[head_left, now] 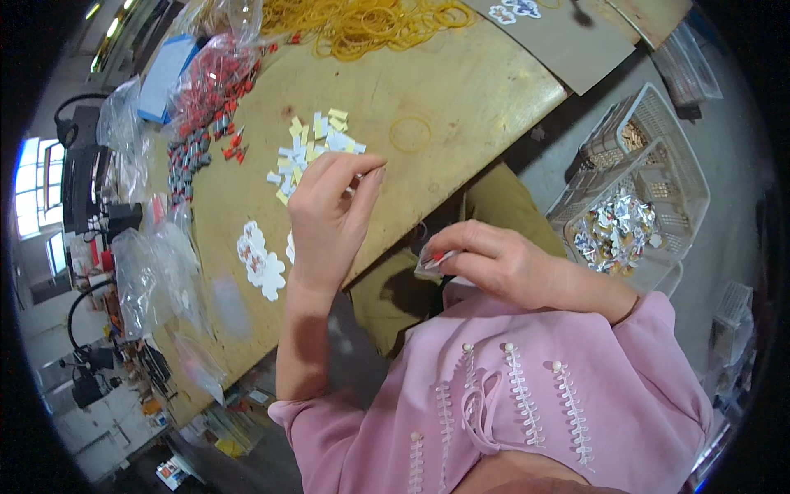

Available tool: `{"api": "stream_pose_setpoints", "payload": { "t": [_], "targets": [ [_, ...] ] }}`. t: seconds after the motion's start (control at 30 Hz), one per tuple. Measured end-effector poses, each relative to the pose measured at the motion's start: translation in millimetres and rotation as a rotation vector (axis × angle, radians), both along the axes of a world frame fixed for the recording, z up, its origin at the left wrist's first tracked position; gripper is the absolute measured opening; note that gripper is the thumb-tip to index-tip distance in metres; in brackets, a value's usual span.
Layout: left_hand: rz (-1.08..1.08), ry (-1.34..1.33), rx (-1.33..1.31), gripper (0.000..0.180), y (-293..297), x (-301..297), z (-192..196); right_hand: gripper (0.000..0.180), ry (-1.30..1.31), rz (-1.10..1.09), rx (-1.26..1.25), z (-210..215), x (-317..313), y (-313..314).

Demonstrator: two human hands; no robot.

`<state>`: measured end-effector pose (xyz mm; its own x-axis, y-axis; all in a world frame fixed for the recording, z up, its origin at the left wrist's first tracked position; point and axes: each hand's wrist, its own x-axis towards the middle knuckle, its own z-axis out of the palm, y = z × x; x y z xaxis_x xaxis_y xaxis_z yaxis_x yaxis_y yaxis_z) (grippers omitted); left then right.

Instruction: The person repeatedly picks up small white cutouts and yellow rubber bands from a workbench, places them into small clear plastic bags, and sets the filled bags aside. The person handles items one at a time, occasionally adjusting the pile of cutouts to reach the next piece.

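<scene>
My left hand is raised over the near part of the table, thumb and forefinger pinched together; whatever lies between them, if anything, I cannot make out. Just beyond it is a loose pile of small white and yellow paper slips. My right hand is in front of my body, just off the table edge, closed on a small clear plastic bag with something red in it. A single yellow rubber band lies to the right of the slips. White scalloped cutouts with printed pictures lie left of my left forearm.
Yellow rubber bands are heaped at the far side of the table. Small red and grey parts lie by clear bags on the left. To my right, plastic baskets hold shiny pieces and small tan parts.
</scene>
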<state>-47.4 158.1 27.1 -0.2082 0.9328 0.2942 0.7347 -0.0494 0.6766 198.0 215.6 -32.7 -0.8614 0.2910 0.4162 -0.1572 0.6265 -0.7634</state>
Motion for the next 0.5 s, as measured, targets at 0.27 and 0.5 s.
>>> {"api": "stream_pose_setpoints", "payload": {
  "t": [0.27,0.5],
  "targets": [
    [0.013,0.376,0.065,0.027,150.2,-38.7,-43.5,0.019,0.021,-0.049,-0.001,-7.3,3.7,8.1],
    [0.046,0.539,-0.064,0.012,200.9,-78.7,-50.6,0.026,0.013,-0.055,-0.032,-15.8,11.5,17.5]
  ]
}}
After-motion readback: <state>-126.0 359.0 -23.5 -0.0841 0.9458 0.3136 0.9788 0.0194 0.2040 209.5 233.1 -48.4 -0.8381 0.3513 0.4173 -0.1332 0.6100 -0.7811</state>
